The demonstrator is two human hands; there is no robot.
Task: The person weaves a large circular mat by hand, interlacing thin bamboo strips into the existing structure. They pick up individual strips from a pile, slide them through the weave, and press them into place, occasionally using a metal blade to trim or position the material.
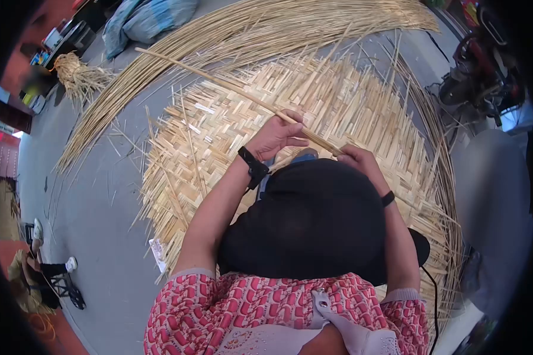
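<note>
A person in a pink-patterned top grips a long, slender cane (219, 80) above a partly woven mat (361, 118), its loose strip ends fanning outward. The left hand (281, 135) pinches the cane between thumb and forefinger, other fingers loosely extended; the right hand (359, 161) clasps it near one end. Long stalks (314, 21) curve across the gray floor (89, 195) beyond.

Curved edges, dark rounded corners

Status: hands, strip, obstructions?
Left hand loosely around long strip. Right fingers pinching near end. Strip above woven mat; no obvious snag.
</note>
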